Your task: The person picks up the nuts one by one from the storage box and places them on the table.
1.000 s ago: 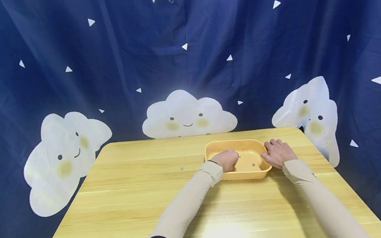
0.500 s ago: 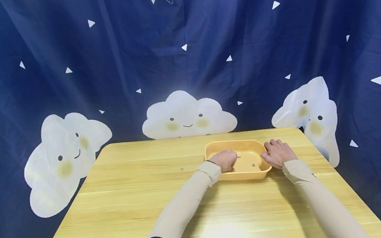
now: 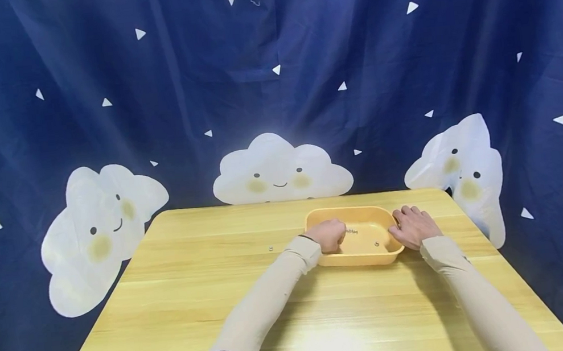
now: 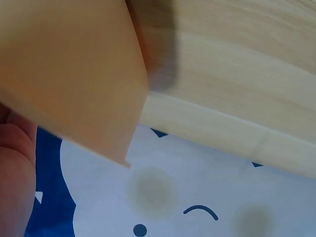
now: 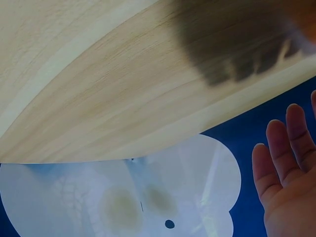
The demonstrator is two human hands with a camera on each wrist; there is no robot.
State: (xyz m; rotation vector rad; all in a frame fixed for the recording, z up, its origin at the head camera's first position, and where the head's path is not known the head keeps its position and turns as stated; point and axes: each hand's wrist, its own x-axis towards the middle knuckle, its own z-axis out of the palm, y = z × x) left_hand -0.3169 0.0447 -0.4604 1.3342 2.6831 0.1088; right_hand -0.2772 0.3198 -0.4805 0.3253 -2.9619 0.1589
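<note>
A shallow orange-yellow plastic tray (image 3: 357, 259) stands on the wooden table; its wall fills the upper left of the left wrist view. My left hand (image 3: 327, 236) reaches into its left half, fingers curled, fingertips hidden; I cannot tell what it holds. Right beside those fingers, several tiny metal pieces (image 3: 351, 231) form a short row on the tray floor. Another small metal piece (image 3: 377, 244) lies apart, nearer the right end. My right hand (image 3: 414, 227) holds the tray's right end, thumb over the rim. In the right wrist view, its outer fingers (image 5: 277, 148) extend outside the tray.
A tiny metal piece (image 3: 271, 248) lies on the wooden table (image 3: 196, 299), left of the tray. Behind the table's far edge hangs a dark blue curtain (image 3: 175, 95) with white clouds and triangles.
My left hand has shifted slightly left within the tray, and more of the row of tiny metal pieces shows beside its fingers. My right hand stays at the tray's right end.
</note>
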